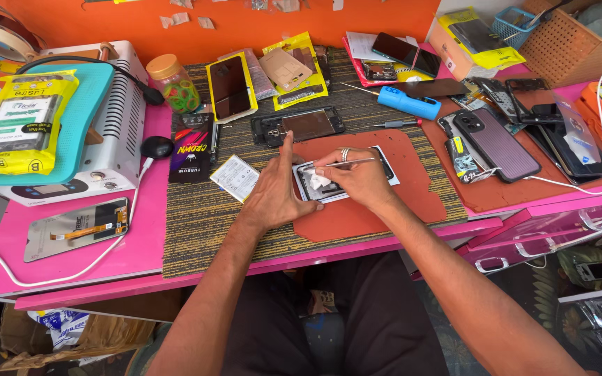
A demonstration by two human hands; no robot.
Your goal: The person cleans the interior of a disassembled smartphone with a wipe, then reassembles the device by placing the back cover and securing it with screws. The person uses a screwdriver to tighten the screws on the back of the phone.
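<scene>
An opened phone lies flat on a rust-red work mat, its insides facing up. My left hand presses flat on the mat and holds the phone's left edge steady, index finger pointing away from me. My right hand, wearing a ring, grips thin metal tweezers whose tip reaches left over the phone's upper part. A small white piece sits inside the phone under the tweezers.
A phone frame lies just behind the hands. A blue screwdriver handle, several phones and cases sit right. A battery, black packet and white machine stand left. A loose screen lies near the pink table's front edge.
</scene>
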